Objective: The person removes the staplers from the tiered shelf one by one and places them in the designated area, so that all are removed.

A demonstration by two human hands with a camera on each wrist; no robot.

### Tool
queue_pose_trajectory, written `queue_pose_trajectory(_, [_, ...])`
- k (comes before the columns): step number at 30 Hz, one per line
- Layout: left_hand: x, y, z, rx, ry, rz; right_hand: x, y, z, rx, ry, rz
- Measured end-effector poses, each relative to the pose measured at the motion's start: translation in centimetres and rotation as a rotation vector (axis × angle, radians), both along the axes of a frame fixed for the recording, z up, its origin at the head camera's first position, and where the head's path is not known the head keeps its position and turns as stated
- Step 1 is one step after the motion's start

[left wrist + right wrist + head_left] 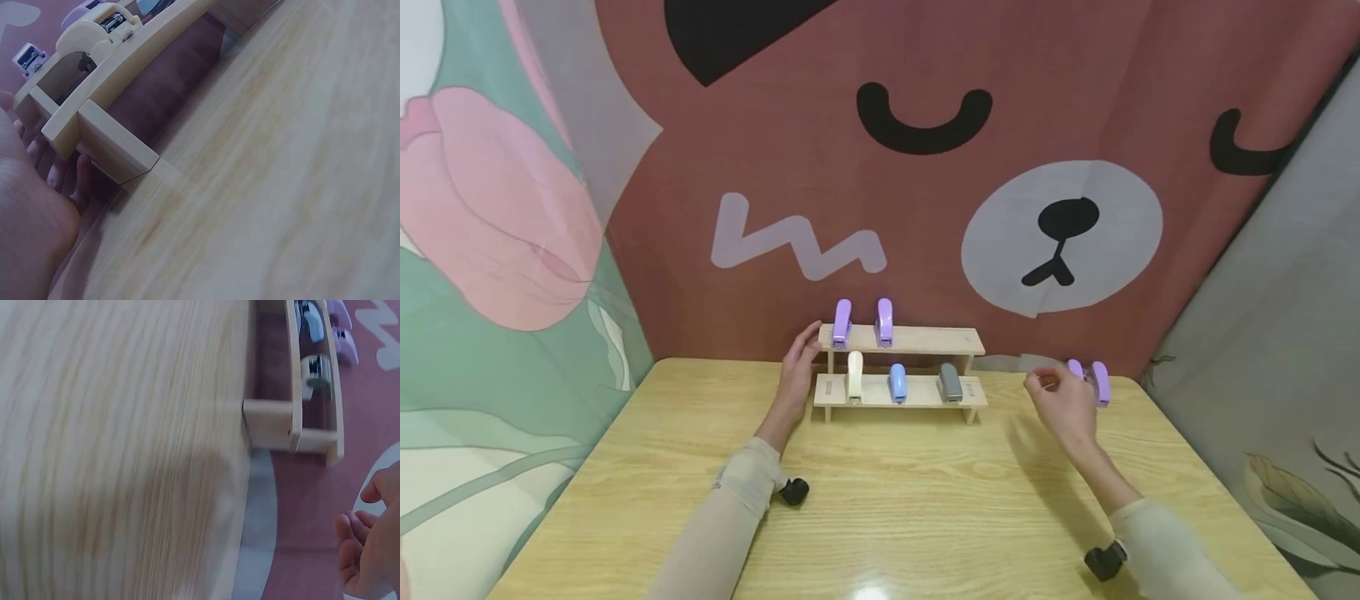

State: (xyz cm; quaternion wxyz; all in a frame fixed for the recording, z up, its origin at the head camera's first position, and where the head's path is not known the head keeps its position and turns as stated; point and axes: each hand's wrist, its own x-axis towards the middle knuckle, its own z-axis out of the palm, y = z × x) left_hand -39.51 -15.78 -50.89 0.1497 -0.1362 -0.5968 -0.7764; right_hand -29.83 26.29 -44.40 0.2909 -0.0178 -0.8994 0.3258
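Observation:
A two-tier wooden rack (925, 337) stands at the back of the table with small staplers on it. Two purple staplers, a left one (842, 323) and a right one (884, 323), sit on the top tier. Below them are a cream stapler (854, 377), a blue stapler (897, 383) and a grey stapler (951, 382). My left hand (795, 377) is at the rack's left end, its fingertips right by the upper board. To the right of the rack, my right hand (1063, 408) hovers with loosely bent fingers (358, 528), holding nothing.
Two more purple staplers stand at the table's back right; my right hand partly covers one, and the other (1101, 383) shows beside it. A curtain with a bear print (925, 208) hangs right behind the wooden table (880, 500).

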Motion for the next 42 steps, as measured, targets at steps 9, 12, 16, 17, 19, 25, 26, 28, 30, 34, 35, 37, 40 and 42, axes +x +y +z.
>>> queue_pose_trajectory(9, [-0.2, 0.2, -0.3, -0.017, -0.012, 0.008, -0.1, -4.1, 0.3, -0.061, 0.071, 0.062])
queue_pose_trajectory(12, [-0.2, 0.1, -0.1, -0.005, -0.013, 0.014, -0.5, -5.6, 0.5, -0.098, 0.083, 0.086])
queue_pose_trajectory(16, [-0.3, 0.2, 0.1, -0.012, -0.019, 0.007, -1.1, -6.9, 0.4, -0.133, 0.100, 0.097])
queue_pose_trajectory(17, [-0.3, 0.2, 0.1, -0.016, -0.019, 0.004, -1.2, -7.3, 0.4, -0.137, 0.104, 0.103])
queue_pose_trajectory(19, [-0.3, 0.2, 0.2, -0.020, -0.011, -0.002, -1.4, -7.9, 0.3, -0.147, 0.108, 0.122])
queue_pose_trajectory(25, [-0.3, 0.1, 0.1, -0.030, -0.004, 0.003, -1.9, -9.8, 0.4, -0.169, 0.091, 0.188])
queue_pose_trajectory(26, [-0.3, 0.0, 0.1, -0.031, -0.006, 0.004, -2.0, -10.1, 0.4, -0.174, 0.084, 0.193])
queue_pose_trajectory(28, [-0.3, 0.0, 0.1, -0.036, -0.011, 0.012, -2.1, -10.7, 0.6, -0.192, 0.072, 0.204])
queue_pose_trajectory(30, [-0.3, 0.1, 0.3, -0.037, -0.015, 0.018, -2.4, -11.2, 0.6, -0.198, 0.067, 0.210])
queue_pose_trajectory(34, [-0.3, 0.1, 0.4, -0.028, -0.014, 0.032, -2.9, -12.2, 0.8, -0.215, 0.055, 0.248])
queue_pose_trajectory(35, [-0.3, 0.1, 0.4, -0.026, -0.014, 0.033, -3.0, -12.4, 0.8, -0.217, 0.050, 0.258])
queue_pose_trajectory(37, [-0.3, 0.0, 0.4, -0.025, -0.018, 0.031, -3.0, -13.0, 0.9, -0.231, 0.041, 0.279])
queue_pose_trajectory(40, [-0.3, 0.0, 0.2, -0.036, -0.028, 0.023, -3.2, -13.8, 0.9, -0.243, 0.031, 0.294])
queue_pose_trajectory(42, [-0.3, 0.0, 0.1, -0.044, -0.033, 0.017, -3.4, -14.3, 1.0, -0.251, 0.028, 0.304])
